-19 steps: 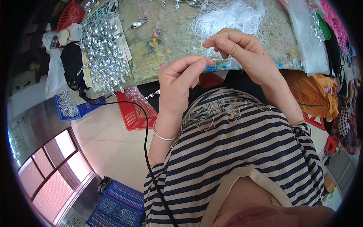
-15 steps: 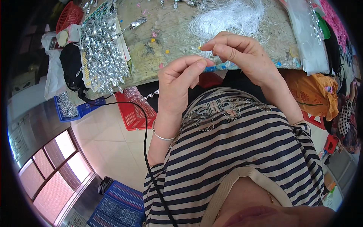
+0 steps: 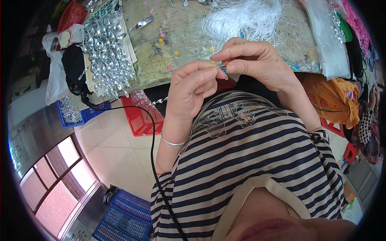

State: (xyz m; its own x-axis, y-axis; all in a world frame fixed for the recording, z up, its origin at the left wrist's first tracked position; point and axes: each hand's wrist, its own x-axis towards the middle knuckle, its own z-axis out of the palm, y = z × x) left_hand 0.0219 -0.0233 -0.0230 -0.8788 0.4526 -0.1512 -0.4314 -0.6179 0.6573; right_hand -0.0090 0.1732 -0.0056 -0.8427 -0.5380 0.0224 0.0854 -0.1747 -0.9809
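Note:
Over the table's near edge, my left hand [image 3: 189, 86] is closed in a pinch, thumb against forefinger. Close by on the right, my right hand [image 3: 259, 62] has its forefinger and thumb curled toward the same spot. A tiny shiny bit [image 3: 220, 65] shows between the fingertips of both hands, too small to name. Just beyond the right hand lies a loose heap of white thread [image 3: 241, 20]. Rows of silvery twisted drop-shaped pendants [image 3: 106, 52] cover the table's left side, and a similar silver piece [image 3: 144, 22] lies apart from them.
A black cable [image 3: 154, 140] runs down past my left arm. Below the table sit a red basket [image 3: 140, 120] and a blue tray [image 3: 90, 114]. Clear plastic sheets [image 3: 327, 40] hang over the right edge, above an orange bag [image 3: 333, 98]. Blue trays [image 3: 124, 217] stand on the floor.
My right hand has come down slightly toward my left, so the fingertips are closer together. A small shiny bit now shows between them.

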